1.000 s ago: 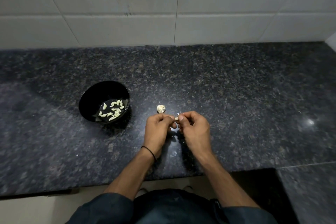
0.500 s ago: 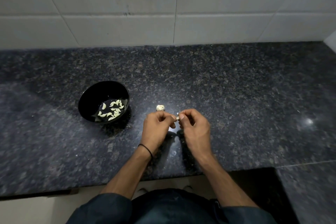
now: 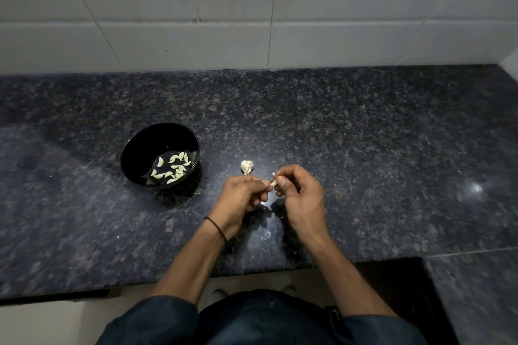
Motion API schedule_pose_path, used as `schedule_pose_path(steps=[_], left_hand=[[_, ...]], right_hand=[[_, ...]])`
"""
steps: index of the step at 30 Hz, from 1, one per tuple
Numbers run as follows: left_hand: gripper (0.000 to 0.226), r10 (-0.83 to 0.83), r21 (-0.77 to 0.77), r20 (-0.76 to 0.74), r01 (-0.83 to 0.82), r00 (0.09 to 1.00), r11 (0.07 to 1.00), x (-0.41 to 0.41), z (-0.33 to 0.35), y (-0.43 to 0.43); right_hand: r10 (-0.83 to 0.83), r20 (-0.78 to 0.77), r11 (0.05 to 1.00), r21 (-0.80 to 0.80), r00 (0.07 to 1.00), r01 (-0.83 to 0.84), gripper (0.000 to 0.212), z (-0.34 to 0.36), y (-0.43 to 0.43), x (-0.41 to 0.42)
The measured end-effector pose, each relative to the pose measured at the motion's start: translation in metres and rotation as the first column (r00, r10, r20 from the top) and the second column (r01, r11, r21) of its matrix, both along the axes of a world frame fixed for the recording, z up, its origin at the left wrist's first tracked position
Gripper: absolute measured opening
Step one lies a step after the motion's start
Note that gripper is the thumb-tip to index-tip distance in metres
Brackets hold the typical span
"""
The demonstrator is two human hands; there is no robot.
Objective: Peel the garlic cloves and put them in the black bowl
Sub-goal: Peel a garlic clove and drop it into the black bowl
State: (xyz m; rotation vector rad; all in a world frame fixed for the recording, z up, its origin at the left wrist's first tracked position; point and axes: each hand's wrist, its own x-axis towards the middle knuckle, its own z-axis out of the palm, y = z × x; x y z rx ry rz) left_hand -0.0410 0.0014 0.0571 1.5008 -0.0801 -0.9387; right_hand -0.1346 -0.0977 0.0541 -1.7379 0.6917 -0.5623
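A black bowl [image 3: 134,154] stands on the dark granite counter, left of my hands, with several peeled pale cloves [image 3: 173,166] lying in its bottom. Both hands meet over the counter's middle. My left hand [image 3: 241,199] and my right hand [image 3: 301,196] pinch one small garlic clove [image 3: 273,182] between their fingertips; a scrap of skin sticks up from it. The rest of the garlic bulb [image 3: 247,166] lies on the counter just beyond my left hand's knuckles, untouched.
The granite counter [image 3: 378,148] runs wall to wall, backed by white tiles [image 3: 196,36]. Its front edge is close to my body, with a dark recess [image 3: 392,274] at the lower right. Tiny bits of skin lie near the bowl.
My hands have drifted slightly apart and my left hand sits a little lower, so more of the bulb behind it shows. The clove stays pinched between both hands.
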Motion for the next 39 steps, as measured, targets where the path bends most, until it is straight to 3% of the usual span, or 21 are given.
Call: schedule_pose_path(steps=[5, 14, 16, 18, 19, 21, 23, 24, 25, 26, 28, 29, 31, 35, 36, 37, 38, 39], left_hand=[[0.019, 0.007, -0.111, -0.225, -0.033, 0.974, 0.993, -0.003, -0.003, -0.001], [0.027, 0.044, -0.051, -0.085, -0.048, 0.995, 0.998, -0.012, -0.005, -0.01], [0.027, 0.039, -0.005, 0.023, -0.039, 0.999, 0.999, -0.016, -0.003, -0.012], [0.027, -0.002, 0.097, 0.251, -0.023, 0.968, 0.995, -0.019, 0.001, -0.012], [0.024, -0.055, 0.175, 0.411, -0.019, 0.91, 0.984, -0.021, 0.002, -0.011], [0.019, -0.166, 0.305, 0.684, -0.072, 0.71, 0.95, -0.022, 0.001, -0.009], [0.018, -0.214, 0.338, 0.793, -0.121, 0.57, 0.933, -0.021, -0.001, -0.009], [0.018, -0.22, 0.347, 0.803, -0.133, 0.554, 0.928, -0.021, -0.001, -0.01], [0.018, -0.196, 0.339, 0.78, -0.138, 0.594, 0.931, -0.021, 0.0, -0.012], [0.019, -0.137, 0.311, 0.709, -0.132, 0.692, 0.941, -0.022, 0.003, -0.013], [0.023, 0.035, 0.164, 0.431, -0.116, 0.901, 0.98, -0.024, 0.006, -0.017], [0.025, 0.102, 0.083, 0.29, -0.131, 0.952, 0.988, -0.025, 0.006, -0.019], [0.03, 0.168, 0.008, 0.097, -0.169, 0.981, 0.986, -0.024, 0.005, -0.022], [0.033, 0.194, -0.035, -0.099, -0.198, 0.976, 0.98, -0.02, 0.003, -0.025], [0.032, 0.183, -0.023, -0.064, -0.185, 0.981, 0.983, -0.02, 0.005, -0.024], [0.03, 0.147, 0.023, 0.068, -0.149, 0.987, 0.989, -0.021, 0.005, -0.023], [0.027, 0.073, 0.104, 0.274, -0.105, 0.959, 0.989, -0.022, 0.005, -0.02], [0.023, -0.032, 0.2, 0.496, -0.079, 0.868, 0.977, -0.023, 0.003, -0.017]], right_hand=[[-0.041, 0.04, 0.989, 0.141, 0.998, 0.035, 0.017, -0.002, 0.001, 0.003], [-0.075, 0.072, 0.953, 0.298, 0.995, 0.051, 0.013, 0.0, 0.003, 0.005], [-0.09, 0.071, 0.944, 0.323, 0.993, 0.063, 0.013, 0.0, 0.004, 0.005], [-0.112, 0.062, 0.942, 0.325, 0.992, 0.086, 0.01, -0.001, 0.005, 0.006], [-0.122, 0.051, 0.945, 0.311, 0.991, 0.1, 0.009, -0.001, 0.006, 0.007], [-0.136, 0.028, 0.958, 0.257, 0.99, 0.124, 0.009, -0.001, 0.007, 0.007], [-0.143, 0.02, 0.969, 0.208, 0.99, 0.135, 0.009, 0.002, 0.009, 0.007], [-0.145, 0.019, 0.971, 0.197, 0.989, 0.138, 0.009, 0.003, 0.01, 0.007], [-0.144, 0.018, 0.974, 0.182, 0.989, 0.138, 0.009, 0.004, 0.011, 0.006], [-0.138, 0.017, 0.978, 0.158, 0.99, 0.134, 0.009, 0.005, 0.011, 0.006], [-0.126, 0.014, 0.985, 0.122, 0.992, 0.123, 0.008, 0.004, 0.011, 0.005], [-0.122, 0.016, 0.986, 0.115, 0.992, 0.12, 0.008, 0.004, 0.011, 0.005], [-0.118, 0.025, 0.988, 0.101, 0.993, 0.115, 0.007, 0.003, 0.011, 0.005], [-0.108, 0.04, 0.992, 0.063, 0.993, 0.105, 0.008, 0.003, 0.01, 0.005], [-0.104, 0.037, 0.994, 0.045, 0.994, 0.103, 0.008, 0.003, 0.01, 0.005], [-0.102, 0.032, 0.995, 0.023, 0.994, 0.101, 0.008, 0.003, 0.01, 0.004], [-0.102, 0.026, 0.995, -0.002, 0.994, 0.102, 0.008, 0.003, 0.01, 0.004], [-0.107, 0.018, 0.994, -0.023, 0.994, 0.107, 0.008, 0.003, 0.01, 0.004]])
